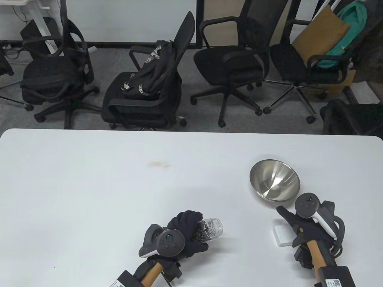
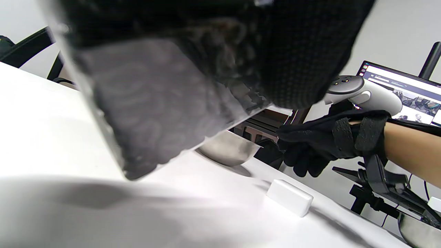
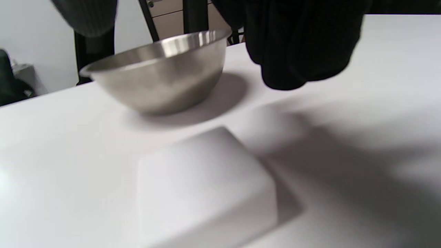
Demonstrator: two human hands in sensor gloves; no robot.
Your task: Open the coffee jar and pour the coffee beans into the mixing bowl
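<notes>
My left hand (image 1: 188,230) grips a clear plastic coffee jar (image 1: 208,229) with dark beans inside. The jar has no lid and is tilted, its open mouth pointing right. It fills the left wrist view (image 2: 151,113), held above the table. The white square lid (image 1: 282,234) lies flat on the table, also in the left wrist view (image 2: 289,197) and the right wrist view (image 3: 203,189). My right hand (image 1: 294,222) hovers just over the lid, holding nothing. The steel mixing bowl (image 1: 274,183) stands empty just beyond the right hand, and shows in the right wrist view (image 3: 158,75).
The white table (image 1: 119,185) runs far to the left and back, with a small brown stain (image 1: 158,163) near the middle. Several black office chairs (image 1: 143,86) stand beyond the far edge. A monitor (image 2: 399,91) shows in the left wrist view.
</notes>
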